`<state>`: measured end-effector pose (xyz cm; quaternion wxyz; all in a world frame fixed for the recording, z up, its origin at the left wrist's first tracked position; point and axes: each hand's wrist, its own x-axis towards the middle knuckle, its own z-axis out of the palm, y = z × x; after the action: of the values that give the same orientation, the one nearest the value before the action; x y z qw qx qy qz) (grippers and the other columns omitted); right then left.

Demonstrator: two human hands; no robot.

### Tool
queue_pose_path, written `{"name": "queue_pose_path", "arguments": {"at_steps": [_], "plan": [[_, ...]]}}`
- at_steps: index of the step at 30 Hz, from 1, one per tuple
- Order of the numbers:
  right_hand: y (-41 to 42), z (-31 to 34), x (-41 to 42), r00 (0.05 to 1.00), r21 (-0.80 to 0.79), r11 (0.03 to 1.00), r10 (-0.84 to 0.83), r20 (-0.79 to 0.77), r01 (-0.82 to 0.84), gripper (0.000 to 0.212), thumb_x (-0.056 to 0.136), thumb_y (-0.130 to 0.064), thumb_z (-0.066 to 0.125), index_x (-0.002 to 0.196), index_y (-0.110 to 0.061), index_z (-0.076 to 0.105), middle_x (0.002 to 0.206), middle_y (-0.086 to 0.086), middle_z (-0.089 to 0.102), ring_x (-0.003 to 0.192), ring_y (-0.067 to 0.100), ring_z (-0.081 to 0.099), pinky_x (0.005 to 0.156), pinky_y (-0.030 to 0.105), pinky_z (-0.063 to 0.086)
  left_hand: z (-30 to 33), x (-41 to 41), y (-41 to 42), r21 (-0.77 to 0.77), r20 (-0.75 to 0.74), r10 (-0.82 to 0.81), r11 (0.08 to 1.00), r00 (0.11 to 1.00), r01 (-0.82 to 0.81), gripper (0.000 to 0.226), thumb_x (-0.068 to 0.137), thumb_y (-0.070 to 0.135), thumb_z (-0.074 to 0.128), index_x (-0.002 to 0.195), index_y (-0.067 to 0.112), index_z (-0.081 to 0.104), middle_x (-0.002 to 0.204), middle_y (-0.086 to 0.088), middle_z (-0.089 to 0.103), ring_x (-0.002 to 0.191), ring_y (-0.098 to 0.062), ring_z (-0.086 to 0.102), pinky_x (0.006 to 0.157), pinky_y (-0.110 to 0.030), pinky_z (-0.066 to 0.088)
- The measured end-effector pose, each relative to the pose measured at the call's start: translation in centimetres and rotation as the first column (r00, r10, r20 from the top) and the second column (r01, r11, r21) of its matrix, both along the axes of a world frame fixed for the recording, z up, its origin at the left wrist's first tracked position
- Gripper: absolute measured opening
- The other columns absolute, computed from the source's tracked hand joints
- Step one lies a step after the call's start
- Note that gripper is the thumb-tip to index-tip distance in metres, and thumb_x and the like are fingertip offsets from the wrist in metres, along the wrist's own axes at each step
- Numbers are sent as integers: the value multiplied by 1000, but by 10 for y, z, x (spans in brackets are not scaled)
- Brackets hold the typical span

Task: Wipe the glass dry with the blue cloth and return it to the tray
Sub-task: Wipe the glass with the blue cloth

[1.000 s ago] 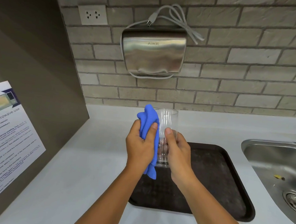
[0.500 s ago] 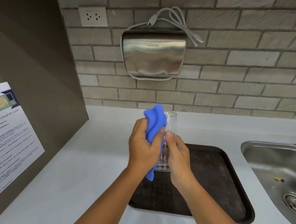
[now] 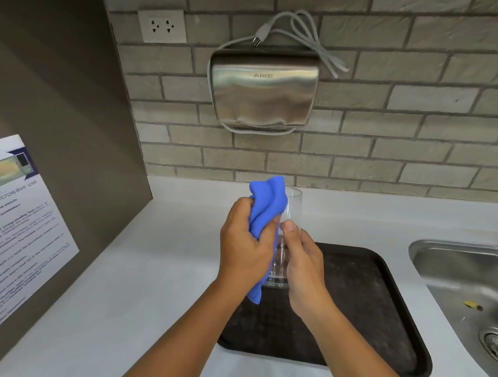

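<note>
A clear tall glass (image 3: pixel 293 204) is held upright in the air above the dark tray (image 3: pixel 380 313). My right hand (image 3: pixel 304 261) grips its lower half from the right, thumb on the near side. My left hand (image 3: pixel 244 246) is closed on the blue cloth (image 3: pixel 268 202) and presses it against the glass's left side. The cloth bunches up past the rim and a tail hangs below my left hand. Both hands hide much of the glass's lower part.
The tray lies on a white counter (image 3: pixel 149 269). A steel sink (image 3: pixel 469 289) is set in at the right. On the brick wall hang a metal hand dryer (image 3: pixel 262 93) and a socket (image 3: pixel 163 25). A dark panel with a microwave notice (image 3: pixel 14 232) stands at the left.
My left hand has slid the cloth up and to the right against the glass, so it now covers more of the left side. The glass stays in my right hand.
</note>
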<state>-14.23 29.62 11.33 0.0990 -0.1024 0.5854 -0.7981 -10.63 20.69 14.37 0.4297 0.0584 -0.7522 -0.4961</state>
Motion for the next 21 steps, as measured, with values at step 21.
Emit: {"name": "queue_pose_path", "arguments": {"at_steps": [21], "plan": [[3,3,-2,994,-109,990,93,63,-85,57,82,-64,61,104,-12,53,89,9,67,77,27,66,77,47,54,3,0,-4,255,81,-10,967,997,-12,20,94,26,61,89,10,51,72,6,51,59,-6,48,58,-18,46]]}}
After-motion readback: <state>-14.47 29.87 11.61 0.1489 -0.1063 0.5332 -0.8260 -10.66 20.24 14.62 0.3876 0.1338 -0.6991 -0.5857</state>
